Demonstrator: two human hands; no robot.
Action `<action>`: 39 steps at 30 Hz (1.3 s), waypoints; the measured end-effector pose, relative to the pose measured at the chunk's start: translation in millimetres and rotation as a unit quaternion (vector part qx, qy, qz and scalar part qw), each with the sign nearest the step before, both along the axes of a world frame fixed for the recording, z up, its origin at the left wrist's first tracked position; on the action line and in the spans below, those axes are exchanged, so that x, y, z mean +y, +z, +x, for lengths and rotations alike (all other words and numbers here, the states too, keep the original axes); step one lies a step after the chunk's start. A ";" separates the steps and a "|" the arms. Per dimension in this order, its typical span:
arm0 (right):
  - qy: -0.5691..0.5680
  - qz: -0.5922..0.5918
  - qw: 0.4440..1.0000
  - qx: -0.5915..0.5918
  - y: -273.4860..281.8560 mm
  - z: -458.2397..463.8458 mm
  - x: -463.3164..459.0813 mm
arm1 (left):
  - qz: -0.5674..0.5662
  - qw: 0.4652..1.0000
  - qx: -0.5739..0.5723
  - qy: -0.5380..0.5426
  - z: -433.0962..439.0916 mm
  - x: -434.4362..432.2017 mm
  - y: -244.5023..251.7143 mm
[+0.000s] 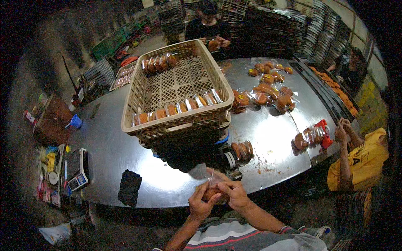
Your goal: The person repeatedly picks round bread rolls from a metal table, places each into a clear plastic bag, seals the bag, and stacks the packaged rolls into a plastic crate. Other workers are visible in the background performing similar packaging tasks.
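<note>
Both my hands hold a brown bun in a clear plastic bag (213, 193) near the table's front edge. My left hand (200, 202) grips its left side with the thumb in front. My right hand (237, 195) pinches the bag on the right, close to its upper end. Its loose clear plastic stands up above the bun. Just beyond my right hand is a black device with a white band (230, 159), touching or close to a short row of bagged buns (242, 151). Past my hands, a beige plastic crate (185, 125) rests raised over a dark support; a row of bagged buns (172, 109) lines its near side.
Loose bagged buns (267, 89) lie on the steel table (106, 135). Rightward are another row (309, 138), a red tool (327, 141) and a person in a yellow shirt (361, 163). Leftward are a digital scale (78, 175), dark cloth (129, 188) and blue cup (75, 121). Another person (207, 29) stands opposite.
</note>
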State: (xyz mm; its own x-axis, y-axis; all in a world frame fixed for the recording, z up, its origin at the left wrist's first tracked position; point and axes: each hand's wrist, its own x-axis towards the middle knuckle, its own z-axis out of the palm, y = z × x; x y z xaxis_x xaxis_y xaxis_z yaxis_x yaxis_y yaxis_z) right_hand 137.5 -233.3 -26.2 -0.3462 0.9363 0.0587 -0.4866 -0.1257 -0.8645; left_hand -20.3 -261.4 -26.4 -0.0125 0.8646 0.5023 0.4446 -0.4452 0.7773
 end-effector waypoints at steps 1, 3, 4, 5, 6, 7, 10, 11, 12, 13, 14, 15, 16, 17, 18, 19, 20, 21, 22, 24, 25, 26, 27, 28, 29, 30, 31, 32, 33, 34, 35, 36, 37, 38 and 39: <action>-0.027 0.028 0.996 -0.085 -3.2 1.5 0.1 | -0.123 0.992 -0.025 -0.023 -5.2 -2.7 1.9; -0.048 0.128 0.964 -0.227 -8.2 8.1 1.6 | -0.261 0.958 -0.086 -0.085 -16.7 -2.1 6.0; -0.108 0.180 0.944 -0.256 -10.4 8.9 2.2 | -0.276 0.955 -0.084 -0.070 -18.7 -2.2 7.2; -0.100 0.105 0.954 -0.262 -12.1 9.7 1.8 | -0.330 0.938 -0.071 -0.077 -20.7 -0.4 8.1; -0.123 0.035 0.959 -0.254 -13.6 9.4 2.1 | -0.354 0.930 -0.057 -0.077 -21.5 0.6 8.8; -0.130 -0.016 0.961 -0.243 -14.4 9.1 2.2 | -0.377 0.922 -0.035 -0.083 -20.0 2.6 8.5; -0.200 0.238 0.853 -0.420 -12.5 9.1 0.4 | -0.263 0.956 -0.063 -0.111 -13.5 4.8 5.9; -0.209 0.323 0.794 -0.470 -10.6 9.4 -0.2 | -0.221 0.960 -0.123 -0.117 -11.8 5.2 4.5; -0.180 0.352 0.822 -0.409 -8.0 11.1 -3.1 | -0.191 0.960 -0.175 -0.105 -8.8 5.1 2.3; -0.179 0.336 0.836 -0.395 -5.7 12.5 -4.3 | -0.164 0.959 -0.214 -0.092 -7.3 5.6 0.0; -0.169 0.325 0.853 -0.371 -3.5 13.6 -7.0 | -0.262 0.912 -0.290 -0.127 -7.3 4.5 -2.2; -0.163 0.294 0.875 -0.347 -2.3 14.6 -8.9 | -0.334 0.889 -0.288 -0.122 -7.5 6.0 -5.1; -0.196 0.243 0.872 -0.376 -2.6 13.5 -12.1 | -0.393 0.868 -0.273 -0.132 -8.9 7.4 -8.0; -0.205 0.224 0.859 -0.413 -4.0 12.5 -14.6 | -0.458 0.845 -0.247 -0.122 -9.7 8.5 -11.2; -0.214 0.199 0.843 -0.452 -7.2 10.1 -17.1 | -0.385 0.879 -0.240 -0.145 -7.0 9.4 -15.3; -0.222 0.174 0.825 -0.490 -11.4 7.2 -19.9 | -0.381 0.886 -0.240 -0.112 -4.4 11.4 -19.3; -0.195 0.112 0.837 -0.500 -17.0 3.6 -21.9 | -0.378 0.890 -0.240 -0.078 -0.7 12.7 -23.3; -0.186 0.087 0.869 -0.450 -23.0 -0.2 -25.0 | -0.396 0.888 -0.230 -0.036 2.4 12.4 -26.4; -0.184 0.067 0.895 -0.401 -28.8 -4.5 -28.3 | -0.269 0.954 -0.127 -0.024 4.8 10.2 -28.6; -0.132 -0.017 0.955 -0.265 -37.5 -11.1 -36.4 | -0.180 0.976 -0.125 0.000 8.8 7.7 -31.3; -0.103 -0.101 0.971 -0.190 -39.9 -13.2 -40.6 | -0.121 0.985 -0.125 0.013 10.1 6.5 -32.0; -0.063 -0.185 0.974 -0.113 -40.7 -15.9 -46.0 | -0.108 0.982 -0.154 -0.004 9.9 6.9 -32.4; -0.037 -0.267 0.962 -0.037 -41.2 -17.7 -49.9 | -0.157 0.964 -0.215 -0.020 12.5 6.4 -33.8; -0.084 -0.211 0.972 -0.063 -41.5 -18.4 -52.7 | -0.204 0.935 -0.290 -0.023 15.1 5.5 -35.4; -0.146 -0.157 0.973 -0.089 -42.2 -16.1 -53.2 | -0.260 0.896 -0.359 -0.032 17.1 5.0 -37.5; -0.188 -0.098 0.969 -0.125 -44.4 -12.7 -50.0 | -0.384 0.825 -0.409 -0.077 17.8 3.6 -39.6; -0.199 -0.061 0.957 -0.200 -48.1 -7.6 -44.6 | -0.422 0.773 -0.462 -0.103 18.7 3.9 -42.3; -0.189 -0.022 0.940 -0.283 -53.1 3.7 -35.3 | -0.457 0.717 -0.511 -0.129 18.9 3.8 -45.1; -0.182 0.026 0.913 -0.364 -59.6 17.8 -23.4 | -0.488 0.655 -0.556 -0.153 18.4 3.8 -47.6; -0.189 0.063 0.890 -0.410 -69.0 29.3 -4.7 | -0.469 0.643 -0.580 -0.175 17.7 5.9 -49.8; -0.201 0.008 0.874 -0.442 -79.9 40.1 14.1 | -0.478 0.650 -0.558 -0.194 15.4 6.1 -50.9; -0.228 -0.020 0.854 -0.468 -91.1 50.9 31.1 | -0.489 0.657 -0.531 -0.215 13.7 8.3 -51.5; -0.201 -0.026 0.836 -0.510 -101.4 61.1 48.5 | -0.490 0.668 -0.510 -0.231 11.9 9.3 -51.6; -0.178 -0.010 0.817 -0.549 -109.5 70.0 64.7 | -0.490 0.666 -0.498 -0.260 11.2 11.6 -51.3; -0.149 -0.019 0.777 -0.612 -116.0 75.0 72.5 | -0.508 0.674 -0.481 -0.236 10.9 12.4 -50.5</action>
State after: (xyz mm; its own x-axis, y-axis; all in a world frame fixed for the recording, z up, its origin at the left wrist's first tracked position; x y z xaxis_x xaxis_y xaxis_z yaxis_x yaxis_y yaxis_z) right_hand 212.5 -160.8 -142.2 0.1111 0.9787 -0.1726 0.6840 -0.2013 -0.7011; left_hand -9.4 -249.0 -76.8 0.4877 0.7780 -0.3960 -0.4882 0.6191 0.6151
